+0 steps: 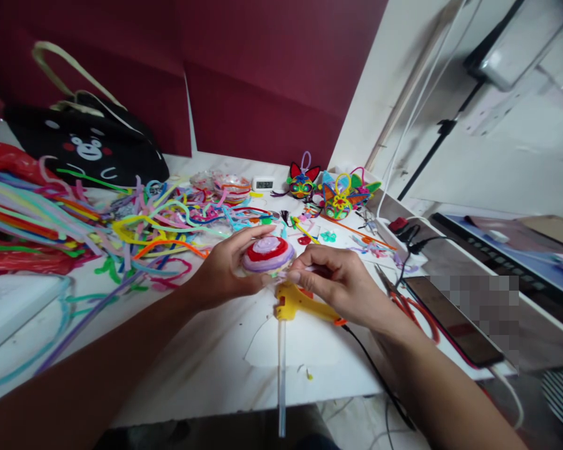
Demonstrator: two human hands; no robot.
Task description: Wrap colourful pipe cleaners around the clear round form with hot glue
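Note:
Above the middle of the table, my left hand curls around a rounded ball covered in coiled pipe cleaners, with lilac at the centre and red and purple rings around it. Thumb and forefinger of my right hand are pinched together at the ball's lower right edge. A bit of pale purple pipe cleaner seems to show at those fingertips, though the fingers mostly hide it. Just beneath lies a yellow hot glue gun with a clear glue stick sticking out toward me.
Loose pipe cleaners heap across the left side, before a black bag. Finished fuzzy ornaments and a small digital clock stand at the back. On the right are red-handled scissors, a phone and cables.

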